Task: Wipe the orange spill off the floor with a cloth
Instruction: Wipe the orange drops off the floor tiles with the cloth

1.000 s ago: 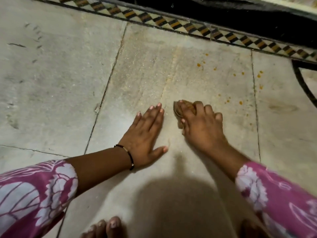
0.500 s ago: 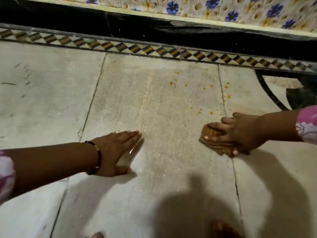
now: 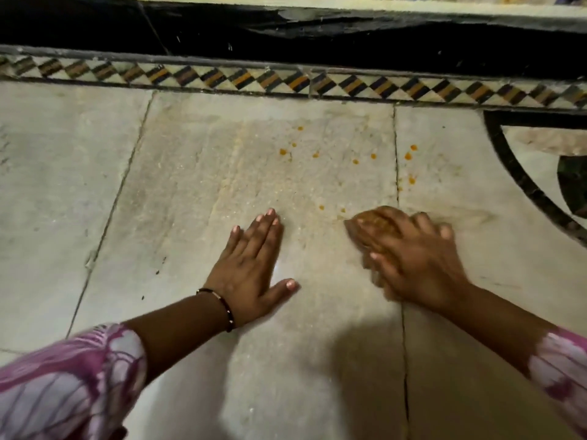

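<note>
while bunched under the right hand (image 3: pixel 422 265), the cloth (image 3: pixel 374 223), left hand (image 3: pixel 251 265) flat.

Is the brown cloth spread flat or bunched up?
Bunched: the brown cloth shows as a crumpled wad under the right hand, pressed on the floor.

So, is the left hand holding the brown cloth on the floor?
No, the left hand lies flat and empty on the pale stone floor; the right hand presses the crumpled brown cloth.

I am counting two hands, the left hand (image 3: pixel 251 265) and right hand (image 3: pixel 419 265), one brown cloth (image 3: pixel 371 225), one bracelet (image 3: pixel 224 308), and roughly a dozen orange spots (image 3: pixel 283 151) far on the floor (image 3: pixel 190 185).
</note>
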The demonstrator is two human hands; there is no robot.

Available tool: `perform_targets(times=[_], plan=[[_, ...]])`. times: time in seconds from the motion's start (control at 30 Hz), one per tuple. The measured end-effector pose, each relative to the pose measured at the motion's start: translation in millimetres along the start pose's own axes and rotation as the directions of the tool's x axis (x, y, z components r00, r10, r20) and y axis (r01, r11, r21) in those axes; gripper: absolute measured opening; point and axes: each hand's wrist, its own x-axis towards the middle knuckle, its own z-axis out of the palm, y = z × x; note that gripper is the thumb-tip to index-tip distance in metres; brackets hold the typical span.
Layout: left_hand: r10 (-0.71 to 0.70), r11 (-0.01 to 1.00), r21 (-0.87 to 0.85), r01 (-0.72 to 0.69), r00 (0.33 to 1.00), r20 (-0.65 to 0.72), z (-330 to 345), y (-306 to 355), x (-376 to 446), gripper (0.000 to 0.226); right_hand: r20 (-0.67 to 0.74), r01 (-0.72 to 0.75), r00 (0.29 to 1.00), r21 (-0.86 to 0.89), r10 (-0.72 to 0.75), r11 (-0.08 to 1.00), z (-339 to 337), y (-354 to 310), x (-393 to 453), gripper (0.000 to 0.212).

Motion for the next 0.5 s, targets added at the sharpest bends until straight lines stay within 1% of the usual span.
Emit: perform_targets(times=[0.03,0.07,0.1,0.17,0.23,0.3,0.37,0.43,0.47,0.5], plan=[[-0.025,1.0,0.01,0.025,0.999,-0.022,6.1,4.7,1.8,0.094,-0.012,-0.031,0.999,-0.03,0.031,0.999,0.6,12.5,-14.5,0.056],[-0.051,0.998,0.028,0.052,0.998,-0.041,11.8,7.1,2.7,0.093,-0.015,-0.029,0.999,-0.051,0.028,0.998,2.3,19.4,-28.8,0.056],[-0.066,0.997,0.042,0.069,0.996,-0.065,15.7,8.6,2.4,0.093,-0.018,0.004,1.0,-0.061,-0.006,0.998,2.6,18.7,-42.6,0.056],[-0.069,0.996,0.047,0.074,0.993,-0.094,18.0,9.2,1.2,0.093,-0.046,0.132,0.99,-0.055,-0.134,0.99,6.3,2.6,-56.4,0.054],[-0.066,0.996,0.054,0.072,0.992,-0.104,15.6,9.5,1.3,0.093,-0.085,0.252,0.963,-0.036,-0.254,0.967,8.4,-17.9,-43.0,0.053],[-0.065,0.996,0.057,0.072,0.992,-0.105,15.1,10.6,1.6,0.093,-0.114,0.298,0.946,-0.072,-0.304,0.952,12.8,-41.9,-6.6,0.054],[-0.074,0.995,0.053,0.08,0.992,-0.099,15.1,12.5,1.3,0.092,-0.109,0.271,0.954,-0.095,-0.28,0.958,9.2,-62.1,35.6,0.063],[-0.076,0.995,0.052,0.082,0.991,-0.11,14.1,13.5,1.5,0.092,-0.036,0.214,0.975,-0.1,-0.218,0.972,7.7,-59.9,65.7,0.081],[-0.072,0.995,0.054,0.079,0.991,-0.115,13.5,13.6,1.4,0.091,-0.024,0.175,0.984,-0.091,-0.178,0.98,7.3,-50.1,70.8,0.084],[-0.065,0.996,0.053,0.072,0.991,-0.114,12.9,13.6,2.1,0.091,-0.046,0.113,0.992,-0.096,-0.117,0.989,6.2,-35.5,68.3,0.081]])
